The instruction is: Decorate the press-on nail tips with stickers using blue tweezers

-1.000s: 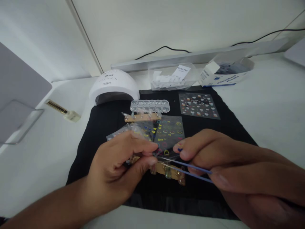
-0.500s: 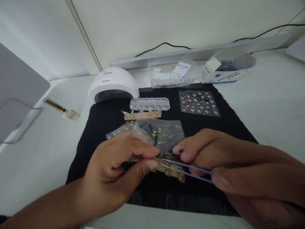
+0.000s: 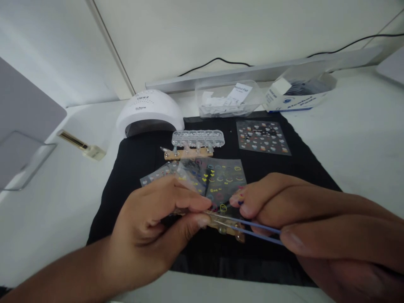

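Observation:
My left hand (image 3: 154, 221) is closed, its thumb and forefinger pinching the near edge of a clear nail sticker sheet (image 3: 224, 185) with yellow, pink and blue designs. In my right hand (image 3: 309, 223) is a pair of blue tweezers (image 3: 257, 225), pointing left. The tweezer tips reach the sheet's edge beside my left thumb; whether they grip a sticker is too small to tell. The right fingertips also rest at the sheet's right edge. Below the tweezers, partly hidden, lies a wooden strip (image 3: 239, 236) carrying nail tips.
Behind the sheet are a second wooden strip (image 3: 189, 154) with nail tips and a clear compartment case (image 3: 198, 138). A white nail lamp (image 3: 151, 105), plastic tub (image 3: 227, 110), alcohol pad box (image 3: 293, 99), another sticker sheet (image 3: 263, 138) and polish bottle (image 3: 94, 152) stand around the black mat (image 3: 113, 202).
The tweezer tips have shifted slightly left and down toward my left thumb. The sticker sheet has tilted a little; both hands hold nearly the same place.

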Motion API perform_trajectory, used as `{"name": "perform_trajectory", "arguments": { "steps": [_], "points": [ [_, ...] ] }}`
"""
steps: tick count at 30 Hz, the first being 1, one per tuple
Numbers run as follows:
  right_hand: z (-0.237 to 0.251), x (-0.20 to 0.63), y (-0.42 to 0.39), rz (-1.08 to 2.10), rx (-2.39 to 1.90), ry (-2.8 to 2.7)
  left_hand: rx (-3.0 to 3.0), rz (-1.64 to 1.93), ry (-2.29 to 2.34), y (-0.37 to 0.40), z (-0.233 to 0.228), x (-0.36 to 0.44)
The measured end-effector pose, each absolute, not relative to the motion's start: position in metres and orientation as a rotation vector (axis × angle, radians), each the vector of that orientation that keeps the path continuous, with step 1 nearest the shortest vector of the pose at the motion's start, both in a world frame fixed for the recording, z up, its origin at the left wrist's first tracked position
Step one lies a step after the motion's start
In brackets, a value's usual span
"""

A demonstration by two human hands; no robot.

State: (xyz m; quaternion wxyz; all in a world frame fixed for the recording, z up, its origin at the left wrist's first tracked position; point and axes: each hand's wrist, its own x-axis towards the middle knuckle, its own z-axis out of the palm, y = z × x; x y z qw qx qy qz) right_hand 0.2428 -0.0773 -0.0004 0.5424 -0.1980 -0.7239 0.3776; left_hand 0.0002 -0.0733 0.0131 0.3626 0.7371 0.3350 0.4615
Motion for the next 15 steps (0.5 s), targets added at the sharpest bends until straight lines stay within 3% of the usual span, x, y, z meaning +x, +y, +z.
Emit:
{"name": "perform_trajectory", "arguments": {
  "steps": [5,15],
  "points": [
    [0.000,0.247,-0.073,0.774,-0.496,-1.907,1.903,1.192,0.855,-0.074,0.012,0.000],
    [0.008,0.240,-0.067,0.853,-0.420,-1.853,1.910,1.193,0.856,-0.073,0.012,0.000]
  ]
}}
